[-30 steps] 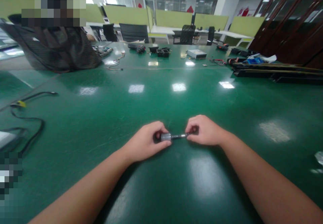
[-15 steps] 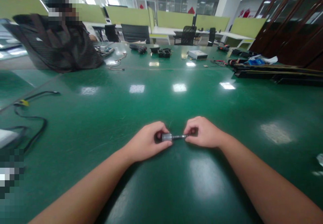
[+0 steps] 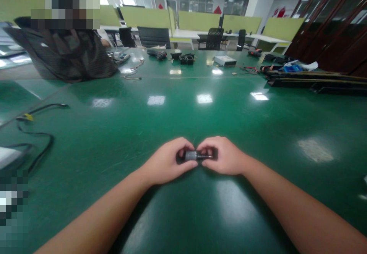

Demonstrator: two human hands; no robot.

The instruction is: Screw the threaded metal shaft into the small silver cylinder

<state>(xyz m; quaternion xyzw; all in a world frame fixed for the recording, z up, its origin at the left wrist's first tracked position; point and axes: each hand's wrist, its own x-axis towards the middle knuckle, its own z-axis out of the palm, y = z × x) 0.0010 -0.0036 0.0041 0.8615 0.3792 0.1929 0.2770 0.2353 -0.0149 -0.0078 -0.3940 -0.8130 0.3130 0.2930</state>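
A small tool with a grey cylindrical body (image 3: pixel 191 155) and a thin metal shaft (image 3: pixel 207 156) lies level just above or on the green table, which of the two I cannot tell. My left hand (image 3: pixel 172 160) is closed on the cylindrical body, thumb on the near side and fingers on the far side. Curved around the shaft, my right hand (image 3: pixel 225 156) has its thumb and fingers apart, with the shaft showing between them. Its fingertips come close to those of my left hand. The back end of the body is hidden inside my left hand.
A dark bag (image 3: pixel 77 55) stands on the table (image 3: pixel 183 124) at the far left, with a blurred-out person behind it. A black cable (image 3: pixel 46 133) lies left. Farther back are a grey box (image 3: pixel 225 60), black parts (image 3: pixel 186 58) and long black strips (image 3: pixel 315 81).
My right hand has moved left from the shaft's tip toward the cylindrical body, and its fingers have parted. My left hand stays almost in place, still holding the body.
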